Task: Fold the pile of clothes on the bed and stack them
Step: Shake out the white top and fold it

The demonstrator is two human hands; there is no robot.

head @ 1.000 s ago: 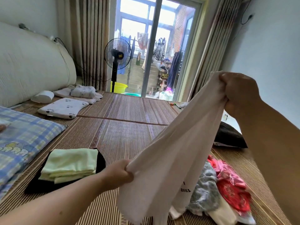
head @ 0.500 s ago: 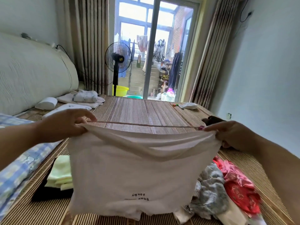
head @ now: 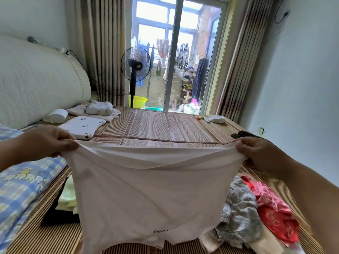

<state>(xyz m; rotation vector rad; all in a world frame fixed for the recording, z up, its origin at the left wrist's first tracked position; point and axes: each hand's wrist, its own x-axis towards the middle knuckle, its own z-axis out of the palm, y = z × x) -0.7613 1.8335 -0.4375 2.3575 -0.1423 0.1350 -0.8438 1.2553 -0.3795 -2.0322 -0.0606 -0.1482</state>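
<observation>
I hold a white T-shirt [head: 146, 195] spread out in the air over the bed. My left hand [head: 49, 142] pinches its left corner and my right hand [head: 256, 153] pinches its right corner, so the top edge runs nearly level between them. Small dark lettering shows near the shirt's lower edge. Behind the shirt on the left lies a folded stack: a pale green garment [head: 67, 197] on a black one [head: 55, 215], mostly hidden. At the lower right sits the unfolded pile [head: 256, 213], with grey, red and cream clothes.
The bed carries a striped bamboo mat [head: 156, 125]. A blue checked quilt [head: 20, 191] lies at the left, a big headboard cushion [head: 36, 83] behind it. Folded baby clothes [head: 97, 109] and a small pillow [head: 82, 126] sit far left. A fan [head: 135, 66] stands by the glass door.
A second ago the shirt hung slanted, right hand high and left hand low. My left hand rose and moved left, my right hand dropped, and the shirt now hangs spread wide and level.
</observation>
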